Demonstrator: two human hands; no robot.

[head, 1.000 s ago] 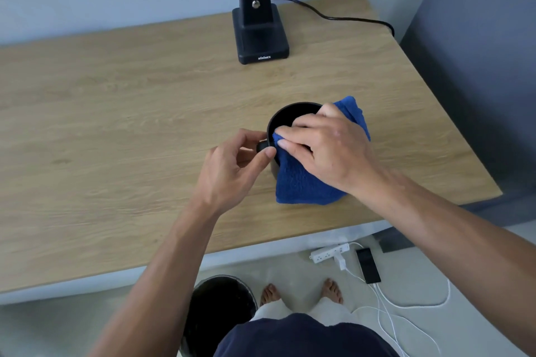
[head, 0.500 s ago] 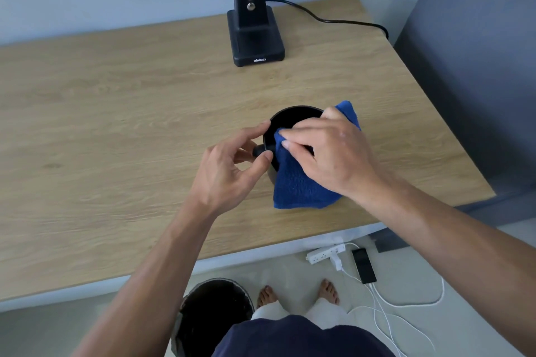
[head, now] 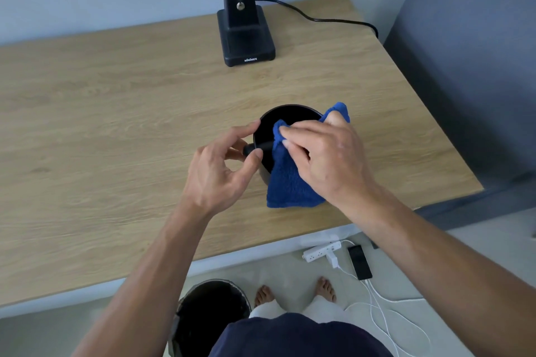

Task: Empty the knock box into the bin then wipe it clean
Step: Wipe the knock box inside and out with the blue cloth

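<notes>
Blue cloth (head: 290, 180) is bunched under your right hand (head: 327, 159). Your fingers are closed on it and push it over the rim and into the black knock box (head: 278, 119), so this looks like the wiping part. Your left hand (head: 220, 168) pinches the end of the box's bar (head: 258, 149) between thumb and fingers. I think that grip is there to stop the box from sliding or turning while you rub.

The box sits on the wooden desk (head: 101, 124), near the front edge. A black grinder (head: 242, 23) stands well behind it, by the wall. The bin (head: 208, 313) is on the floor below the desk, by your feet. A white power strip (head: 320, 251) and cables lie on the floor too.
</notes>
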